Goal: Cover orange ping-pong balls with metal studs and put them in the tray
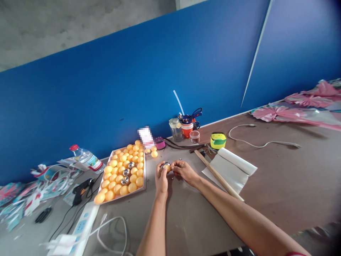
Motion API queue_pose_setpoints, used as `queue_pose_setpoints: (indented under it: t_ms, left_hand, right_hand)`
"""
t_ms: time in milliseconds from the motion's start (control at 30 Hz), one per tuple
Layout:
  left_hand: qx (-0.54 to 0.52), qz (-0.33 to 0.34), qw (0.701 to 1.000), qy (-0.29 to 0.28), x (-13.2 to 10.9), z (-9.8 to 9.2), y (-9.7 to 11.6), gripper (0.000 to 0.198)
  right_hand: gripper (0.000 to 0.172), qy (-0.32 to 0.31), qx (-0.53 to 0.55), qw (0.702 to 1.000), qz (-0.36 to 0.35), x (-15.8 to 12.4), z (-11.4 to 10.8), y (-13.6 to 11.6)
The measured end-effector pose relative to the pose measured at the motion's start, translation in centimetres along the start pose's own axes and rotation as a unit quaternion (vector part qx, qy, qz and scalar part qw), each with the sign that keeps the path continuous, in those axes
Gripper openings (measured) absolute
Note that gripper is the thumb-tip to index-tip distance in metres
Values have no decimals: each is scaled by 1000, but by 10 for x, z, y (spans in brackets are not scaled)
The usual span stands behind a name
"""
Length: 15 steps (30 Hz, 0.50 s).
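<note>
Between my hands is a small ball (pixel 167 166), partly orange and partly covered in shiny silver. My left hand (pixel 161 177) grips it from the left with fingers and thumb. From the right, my right hand (pixel 183 171) meets it with the fingertips pinched at its edge; whether a bit of foil is in that pinch I cannot make out. To the left stands a shallow white box (pixel 145 177) full of orange balls, and among them sit several silver-covered ones (pixel 126 172). A silvery sheet (pixel 231 170), partly rolled, lies to the right beside a wooden stick (pixel 218 175).
A glue gun (pixel 81 191), a power strip (pixel 84 224) and white cables are at the left, near a tipped plastic bottle (pixel 89 160). Along the blue partition are a jug (pixel 176 130), a red cup (pixel 187 130) and a yellow-green tape measure (pixel 218 140). Pink paper (pixel 277 113) lies far right.
</note>
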<state>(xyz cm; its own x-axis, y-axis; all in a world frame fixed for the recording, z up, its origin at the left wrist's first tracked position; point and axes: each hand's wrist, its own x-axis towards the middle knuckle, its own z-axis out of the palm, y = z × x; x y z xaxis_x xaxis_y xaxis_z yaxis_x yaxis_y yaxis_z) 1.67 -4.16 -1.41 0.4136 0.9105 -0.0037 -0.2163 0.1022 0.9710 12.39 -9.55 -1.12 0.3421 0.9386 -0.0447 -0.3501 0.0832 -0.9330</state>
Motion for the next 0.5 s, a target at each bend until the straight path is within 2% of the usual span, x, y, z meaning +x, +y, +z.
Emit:
queue_pose_setpoints:
  t_ms: [300,500]
  left_hand:
    - [-3,-10,1000,-5,-2,2,2,43]
    - [31,16,999,-5,-4,2,6,37]
  right_hand:
    - [25,2,20,1000,16,3,-2,4]
    - [29,-4,52,999,14,3,-2,1]
